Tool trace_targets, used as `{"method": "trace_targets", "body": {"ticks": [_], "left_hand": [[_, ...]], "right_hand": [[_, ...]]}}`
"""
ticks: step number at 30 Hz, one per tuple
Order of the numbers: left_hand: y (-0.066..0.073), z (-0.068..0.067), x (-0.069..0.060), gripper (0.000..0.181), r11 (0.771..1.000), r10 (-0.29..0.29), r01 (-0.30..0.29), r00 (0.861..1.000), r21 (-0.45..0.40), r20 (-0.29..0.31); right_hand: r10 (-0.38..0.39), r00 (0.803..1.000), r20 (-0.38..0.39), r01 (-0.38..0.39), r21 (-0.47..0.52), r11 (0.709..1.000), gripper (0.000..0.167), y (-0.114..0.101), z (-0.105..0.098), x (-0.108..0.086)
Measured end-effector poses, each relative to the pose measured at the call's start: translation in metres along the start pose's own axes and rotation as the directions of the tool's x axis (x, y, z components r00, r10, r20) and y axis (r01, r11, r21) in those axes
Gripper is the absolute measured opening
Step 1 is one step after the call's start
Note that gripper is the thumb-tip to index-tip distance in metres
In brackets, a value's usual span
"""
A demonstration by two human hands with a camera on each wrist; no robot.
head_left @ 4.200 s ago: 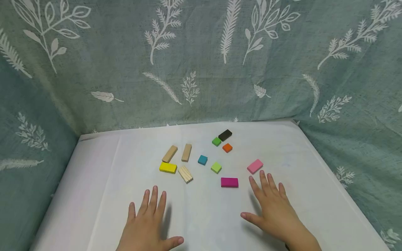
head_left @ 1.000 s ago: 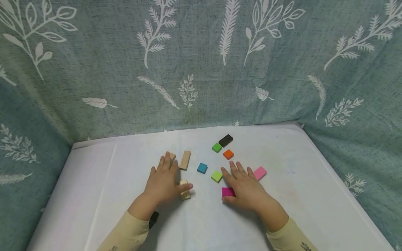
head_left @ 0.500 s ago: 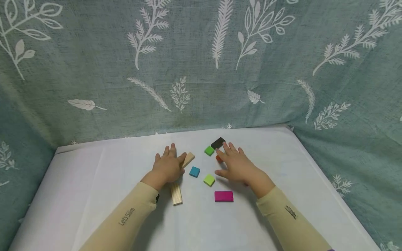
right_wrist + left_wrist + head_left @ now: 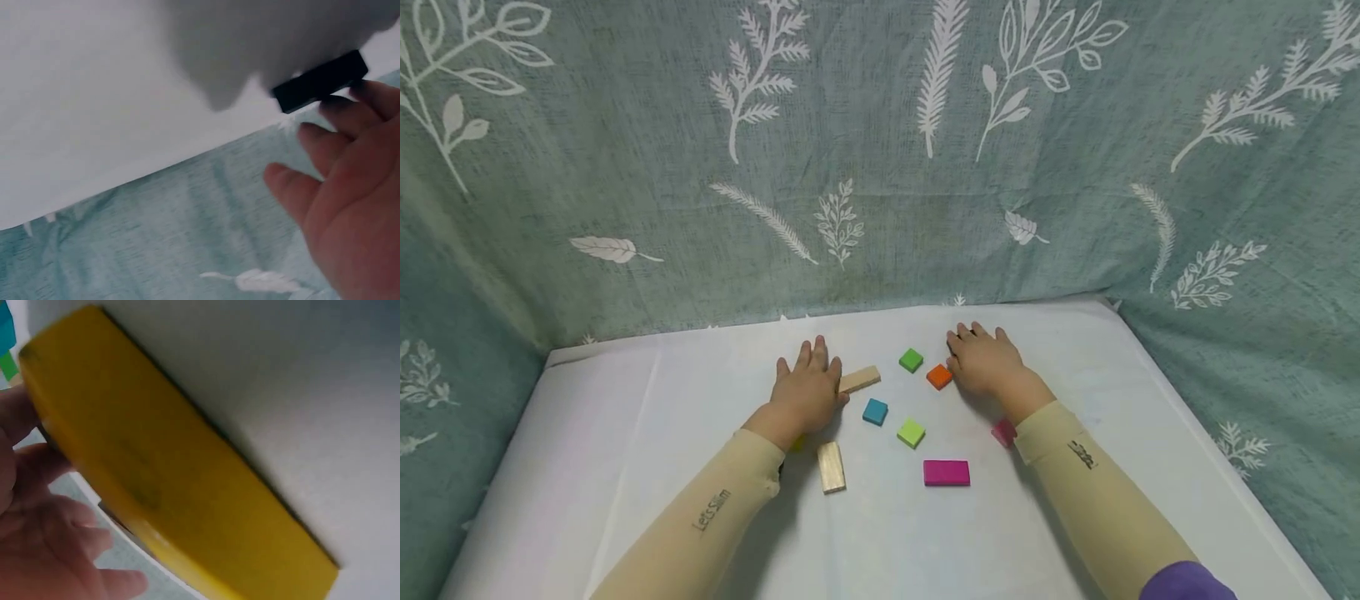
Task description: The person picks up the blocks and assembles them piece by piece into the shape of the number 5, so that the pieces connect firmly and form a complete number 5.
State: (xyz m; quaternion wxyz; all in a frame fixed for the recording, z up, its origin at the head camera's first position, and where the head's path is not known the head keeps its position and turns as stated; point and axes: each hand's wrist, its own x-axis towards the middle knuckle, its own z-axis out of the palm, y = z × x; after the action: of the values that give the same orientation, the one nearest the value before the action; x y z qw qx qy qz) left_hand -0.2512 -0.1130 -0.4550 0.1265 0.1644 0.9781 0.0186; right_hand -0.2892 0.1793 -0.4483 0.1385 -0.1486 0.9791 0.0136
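In the head view my left hand (image 4: 807,396) lies over the left group, fingers spread, its thumb beside a plain wooden block (image 4: 860,379). A yellow block (image 4: 797,443) peeks out under the wrist and looms large in the left wrist view (image 4: 175,469), with the hand (image 4: 50,531) beside it. Another wooden block (image 4: 831,468) lies nearer. My right hand (image 4: 985,362) is at the back right, covering the black block there; the right wrist view shows the fingertips of that hand (image 4: 356,169) touching the edge of the black block (image 4: 320,81).
Between the hands lie blue (image 4: 875,412), light green (image 4: 911,433), green (image 4: 912,360) and orange (image 4: 939,377) blocks. A magenta block (image 4: 947,472) is nearer, and a pink one (image 4: 1003,432) sits partly under the right forearm. Patterned cloth (image 4: 880,250) hangs behind the white table (image 4: 700,350).
My right hand has moved rightward and slightly farther back, hiding the black block and uncovering the orange one. The wooden block by my left thumb has turned more sideways.
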Motion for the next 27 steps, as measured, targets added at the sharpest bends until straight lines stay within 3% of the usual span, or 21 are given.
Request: {"method": "trace_targets", "body": {"ticks": [5,8,13,19,22,27], "left_hand": [[-0.004,-0.005,0.011,0.052,1.0,0.014,-0.013,0.999,0.014,-0.034],[-0.007,-0.007,0.017,0.048,1.0,-0.002,0.001,1.0,-0.02,-0.027],[-0.011,-0.007,0.02,0.061,0.994,-0.042,0.042,0.999,-0.096,0.003],[-0.009,-0.008,0.022,0.063,0.991,-0.027,0.028,1.0,-0.131,0.012],[-0.007,-0.008,0.026,0.062,0.993,-0.018,0.018,1.0,-0.12,0.003],[-0.005,-0.008,0.032,0.063,0.992,-0.03,0.031,1.0,-0.119,0.008]], "right_hand": [[0.027,0.999,-0.035,-0.026,0.022,0.999,0.068,0.0,0.001,-0.002],[-0.02,0.999,-0.05,0.022,0.044,0.999,0.075,-0.019,0.002,0.005],[-0.059,0.998,-0.01,0.059,0.007,0.998,0.084,-0.052,0.005,0.02],[-0.084,0.996,-0.037,0.081,-0.072,0.994,0.061,-0.055,0.002,0.028],[-0.131,0.991,-0.02,0.131,-0.007,0.991,0.054,-0.048,-0.001,0.028],[-0.193,0.981,0.014,0.191,0.094,0.977,0.056,-0.043,-0.001,0.032]]}}
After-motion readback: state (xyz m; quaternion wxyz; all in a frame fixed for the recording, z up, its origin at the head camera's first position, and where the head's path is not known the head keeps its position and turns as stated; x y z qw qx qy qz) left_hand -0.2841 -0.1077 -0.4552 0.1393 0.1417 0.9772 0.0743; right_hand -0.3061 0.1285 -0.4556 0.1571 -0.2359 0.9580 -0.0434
